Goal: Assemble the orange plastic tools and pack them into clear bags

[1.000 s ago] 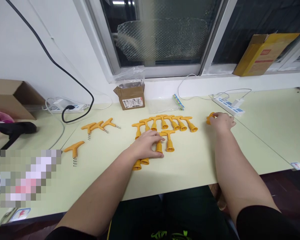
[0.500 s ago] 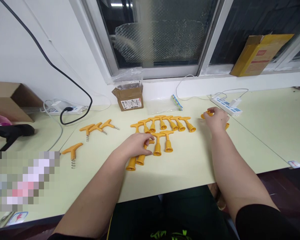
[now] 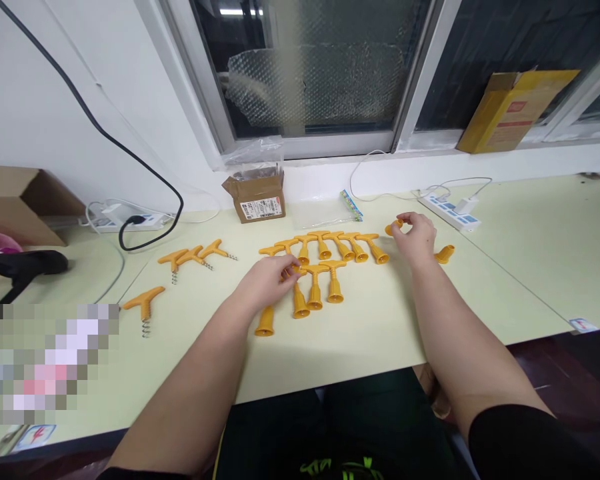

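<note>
Two rows of yellow corkscrews with T-handles and flared sleeves lie mid-table, the back row near a corkscrew [image 3: 324, 247]. My left hand [image 3: 270, 277] has its fingers closed at the handle of a front-row corkscrew [image 3: 301, 303]; the fingers partly hide that handle. Another sleeved corkscrew [image 3: 265, 323] lies below this hand, its top covered. At the right, my right hand [image 3: 416, 239] grips a yellow sleeve [image 3: 393, 229] between thumb and fingers. One more yellow sleeve [image 3: 445, 254] rests just right of that wrist.
Several bare corkscrews [image 3: 144, 301] with exposed metal spirals lie at the left. Behind the rows are a small cardboard box [image 3: 261, 197] and a clear plastic bag [image 3: 320, 212]. Power strips [image 3: 453, 210] and cables run along the wall. A black cable [image 3: 105, 133] hangs at the left.
My left hand has shifted a corkscrew up and right, beside the others in the front row. My right hand has moved left with the yellow sleeve, uncovering the other sleeve.
</note>
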`<state>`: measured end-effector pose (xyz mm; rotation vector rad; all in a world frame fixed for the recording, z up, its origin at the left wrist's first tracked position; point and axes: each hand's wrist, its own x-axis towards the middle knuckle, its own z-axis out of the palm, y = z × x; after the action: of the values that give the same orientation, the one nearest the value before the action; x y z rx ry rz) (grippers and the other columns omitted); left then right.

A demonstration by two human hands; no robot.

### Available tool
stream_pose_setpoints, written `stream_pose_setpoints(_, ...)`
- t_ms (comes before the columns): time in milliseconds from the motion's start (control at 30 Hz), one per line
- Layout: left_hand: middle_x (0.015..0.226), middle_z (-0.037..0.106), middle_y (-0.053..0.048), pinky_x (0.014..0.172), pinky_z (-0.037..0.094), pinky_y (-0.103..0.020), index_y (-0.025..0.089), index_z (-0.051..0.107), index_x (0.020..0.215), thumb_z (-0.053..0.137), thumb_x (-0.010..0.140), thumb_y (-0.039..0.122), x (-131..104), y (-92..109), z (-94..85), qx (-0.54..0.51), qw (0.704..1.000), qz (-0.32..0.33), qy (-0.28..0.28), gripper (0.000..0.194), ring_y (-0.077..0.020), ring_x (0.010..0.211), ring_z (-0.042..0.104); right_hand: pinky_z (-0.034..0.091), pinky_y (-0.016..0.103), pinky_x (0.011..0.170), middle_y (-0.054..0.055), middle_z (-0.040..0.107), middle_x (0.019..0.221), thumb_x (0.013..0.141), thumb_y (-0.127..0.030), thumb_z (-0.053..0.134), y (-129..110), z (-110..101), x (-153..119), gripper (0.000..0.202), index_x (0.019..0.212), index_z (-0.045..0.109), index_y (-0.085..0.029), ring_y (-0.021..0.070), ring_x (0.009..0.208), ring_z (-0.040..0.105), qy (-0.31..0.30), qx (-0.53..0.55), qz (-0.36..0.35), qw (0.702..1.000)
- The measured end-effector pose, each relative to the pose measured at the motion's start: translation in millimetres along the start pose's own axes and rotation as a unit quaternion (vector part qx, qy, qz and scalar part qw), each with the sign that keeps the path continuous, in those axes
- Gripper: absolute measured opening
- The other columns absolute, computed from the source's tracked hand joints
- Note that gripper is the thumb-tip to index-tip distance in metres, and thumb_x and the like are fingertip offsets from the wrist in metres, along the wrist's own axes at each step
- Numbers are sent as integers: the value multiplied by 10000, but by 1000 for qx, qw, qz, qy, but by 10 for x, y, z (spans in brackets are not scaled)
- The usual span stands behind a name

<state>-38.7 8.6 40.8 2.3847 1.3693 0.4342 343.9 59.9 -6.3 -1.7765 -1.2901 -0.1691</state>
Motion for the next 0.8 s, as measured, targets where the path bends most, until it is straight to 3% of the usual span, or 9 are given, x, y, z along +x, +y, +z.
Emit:
stream_pose_setpoints(200, 967, 758, -47, 800, 524, -352, 246, 717, 1089, 649, 838, 394, 26, -9, 99, -10, 998, 11, -58, 300, -243, 903, 709, 451, 468, 1012, 91, 694, 1057, 810, -310, 600, -38, 8, -27, 223, 1001, 666, -215, 272, 1048, 632, -19, 47, -35, 998)
stream_pose_setpoints(333, 938, 755, -53, 770, 515, -349, 240, 712, 1051, 599, 880, 424, -21, -4, 14, -11, 1000, -14, -25, 276, -241, 864, 703, 516, 432, 971, 107, 665, 1124, 853, -309, 563, -51, 43, -37, 244, 1059, 653, -212, 243, 1029, 647, -18, 119, -47, 992)
stream_pose_setpoints(433, 915, 745, -57, 712, 504, -340, 237, 702, 1023, 566, 909, 494, -192, -19, -106, 5, 998, -70, 10, 313, -241, 816, 694, 564, 397, 859, 104, 638, 1161, 863, -333, 555, -58, 99, -49, 266, 1097, 615, -221, 215, 957, 655, -17, 199, -7, 980)
stream_pose_setpoints(500, 945, 748, -67, 702, 509, -343, 240, 706, 1060, 577, 900, 557, -357, -11, -137, 13, 995, -98, -2, 378, -257, 836, 699, 568, 376, 797, 90, 634, 1154, 866, -360, 566, -74, 128, -65, 286, 1122, 586, -233, 201, 916, 648, -28, 238, 13, 971)
stream_pose_setpoints(633, 1242, 725, -81, 898, 537, -364, 258, 710, 1183, 578, 902, 615, -670, 34, -94, -29, 996, -71, -44, 472, -285, 1103, 683, 559, 351, 754, 62, 630, 1079, 862, -382, 587, -135, 133, -106, 314, 1142, 555, -244, 180, 842, 623, -39, 266, 15, 963)
stream_pose_setpoints(700, 1344, 683, -79, 964, 528, -365, 261, 677, 1254, 513, 945, 605, -789, -5, -112, -51, 995, -83, -3, 490, -282, 1192, 651, 555, 340, 738, 55, 624, 1065, 854, -383, 594, -165, 121, -125, 320, 1139, 553, -244, 175, 827, 618, -42, 265, 18, 963)
stream_pose_setpoints(800, 1352, 669, -94, 1007, 513, -394, 251, 646, 1278, 466, 965, 585, -963, -244, -272, -27, 982, -167, 87, 492, -302, 1225, 626, 551, 325, 727, 50, 622, 1068, 848, -392, 594, -185, 116, -146, 315, 1125, 561, -245, 169, 830, 619, -50, 262, 27, 963)
